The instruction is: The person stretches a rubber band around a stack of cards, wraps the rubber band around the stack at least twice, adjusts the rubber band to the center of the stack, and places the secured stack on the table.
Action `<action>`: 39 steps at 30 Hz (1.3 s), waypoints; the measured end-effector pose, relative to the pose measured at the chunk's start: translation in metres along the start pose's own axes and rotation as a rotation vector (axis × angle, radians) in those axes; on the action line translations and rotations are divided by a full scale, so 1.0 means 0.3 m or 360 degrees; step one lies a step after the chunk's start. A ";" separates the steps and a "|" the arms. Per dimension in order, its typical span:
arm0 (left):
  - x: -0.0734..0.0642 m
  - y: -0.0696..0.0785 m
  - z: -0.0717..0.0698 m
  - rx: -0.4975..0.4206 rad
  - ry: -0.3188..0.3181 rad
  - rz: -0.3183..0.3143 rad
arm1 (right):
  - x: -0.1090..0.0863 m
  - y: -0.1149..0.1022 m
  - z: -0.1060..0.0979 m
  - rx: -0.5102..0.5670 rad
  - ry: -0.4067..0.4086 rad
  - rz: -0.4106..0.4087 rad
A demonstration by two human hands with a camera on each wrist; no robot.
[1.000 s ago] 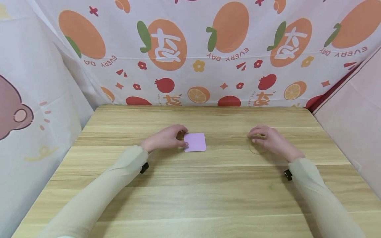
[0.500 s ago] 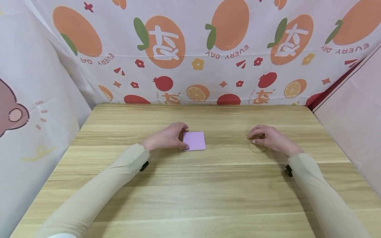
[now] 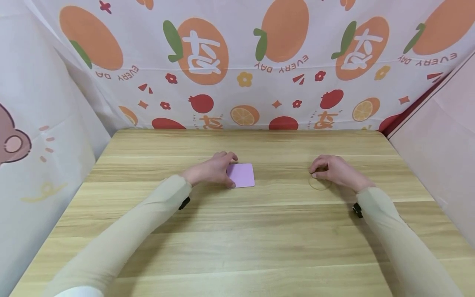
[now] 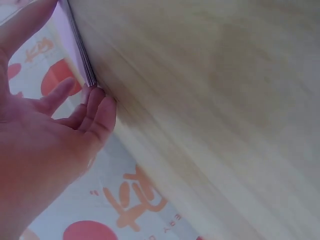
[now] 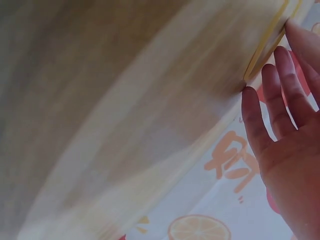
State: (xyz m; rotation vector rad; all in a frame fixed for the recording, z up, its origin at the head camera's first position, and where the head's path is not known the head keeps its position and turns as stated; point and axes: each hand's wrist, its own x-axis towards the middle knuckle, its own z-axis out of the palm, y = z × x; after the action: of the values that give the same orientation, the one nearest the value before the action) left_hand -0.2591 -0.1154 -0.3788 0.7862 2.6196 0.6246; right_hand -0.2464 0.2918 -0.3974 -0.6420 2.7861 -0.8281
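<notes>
On the table lies a stack of square purple cards point(image 3: 242, 175) with rounded corners. In the left wrist view its layered edge shows between thumb and fingers. My left hand point(image 3: 214, 170) grips the stack at its left side, thumb at the near corner, fingers at the far one. A thin yellow rubber band point(image 3: 320, 189) lies on the table to the right, in an open loop. My right hand point(image 3: 335, 170) is over its far edge. In the right wrist view the fingers point(image 5: 285, 110) are extended, with tips on the table touching the rubber band. Whether they pinch it is hidden.
The wooden table point(image 3: 230, 243) runs up to a fruit-print cloth point(image 3: 237, 53) at the back. Pale cloth walls point(image 3: 48, 103) stand at the left and right. A black strap point(image 3: 184, 203) shows at each wrist.
My left hand has moved slightly right over the card stack, its thumb now at the near corner. My right thumb and fingers have drawn closer together by the rubber band. The head view shifted slightly.
</notes>
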 end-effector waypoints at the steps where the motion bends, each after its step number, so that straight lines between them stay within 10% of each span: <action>1: 0.002 0.001 -0.002 -0.0007 -0.0009 -0.0006 | 0.002 0.000 0.001 -0.0004 0.0000 -0.0003; 39: -0.055 -0.003 0.014 -0.0619 0.0255 0.0012 | -0.020 -0.011 0.016 -0.0065 -0.0011 -0.0058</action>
State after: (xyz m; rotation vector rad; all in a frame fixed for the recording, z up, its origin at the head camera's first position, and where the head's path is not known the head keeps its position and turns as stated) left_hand -0.2447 -0.1245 -0.3797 0.6457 2.5102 1.1970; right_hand -0.2387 0.2897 -0.3995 -0.7026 2.7996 -0.7762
